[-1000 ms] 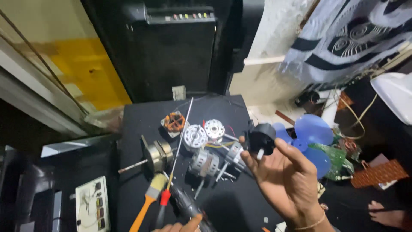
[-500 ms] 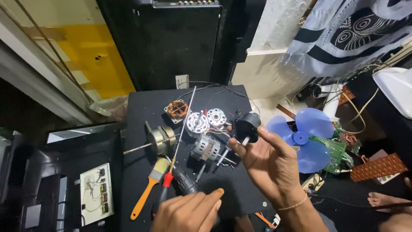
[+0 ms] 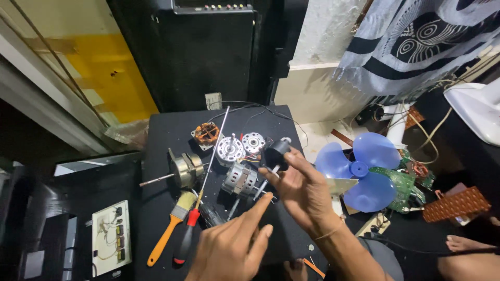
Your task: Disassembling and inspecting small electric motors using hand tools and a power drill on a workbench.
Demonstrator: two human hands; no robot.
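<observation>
Head view looks down on a black work surface (image 3: 161,130) strewn with fan motor parts. Raised above them, the right hand (image 3: 302,192) pinches a small black capacitor-like part (image 3: 274,154) between thumb and fingertips, its thin pale leads hanging free beneath, apparently lifted clear of the clutter so it can be looked at. The left hand (image 3: 232,250) holds nothing; its fingers are loose and its forefinger stretches up towards those leads without touching them.

Just below the held part lies a silver motor core (image 3: 240,180), with two round end plates (image 3: 240,145) and a copper-wound stator (image 3: 207,132) behind it. A brass-coloured motor with shaft (image 3: 185,169), an orange-handled paintbrush (image 3: 169,229) and a long red-and-black screwdriver (image 3: 195,213) lie to the left. A blue fan blade (image 3: 364,169) rests off the right edge, beside a green circuit board (image 3: 403,182). Both forearms cover the surface's near edge.
</observation>
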